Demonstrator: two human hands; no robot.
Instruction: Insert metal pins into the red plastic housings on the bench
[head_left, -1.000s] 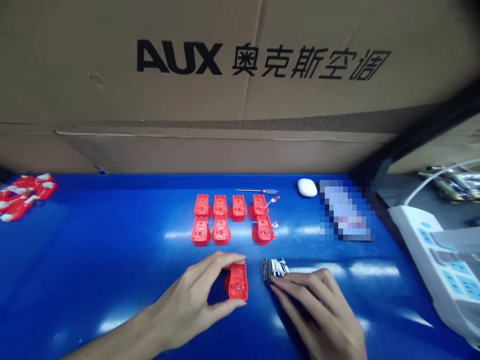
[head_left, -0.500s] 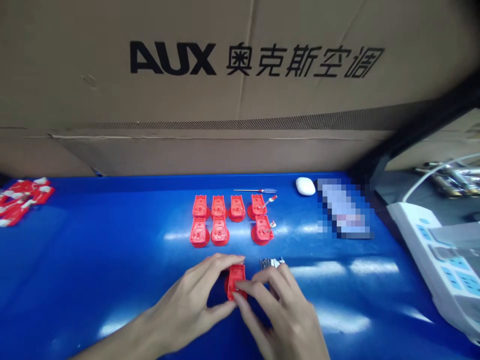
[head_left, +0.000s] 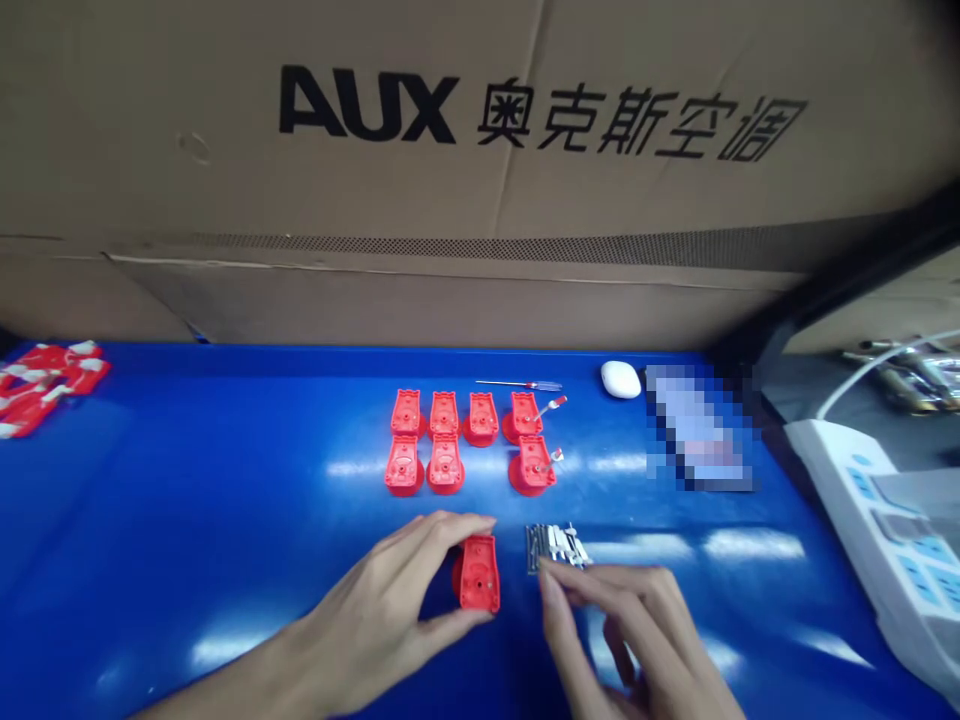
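left hand [head_left: 390,610] pinches a red plastic part [head_left: 478,573] between thumb and fingers, low over the blue table [head_left: 187,520] | right hand [head_left: 637,640] fingers curled, tips touching a pile of metal pins [head_left: 555,546], grip unclear | beyond: two rows of red parts [head_left: 469,440] | screwdriver [head_left: 521,385], cardboard box [head_left: 480,150]

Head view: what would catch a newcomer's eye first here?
Probably the red plastic housings in two rows mid-way across the blue table. Nearer the camera, the left hand pinches one more red housing, and the right hand reaches to a small pile of metal pins. Behind stands a big AUX cardboard box.
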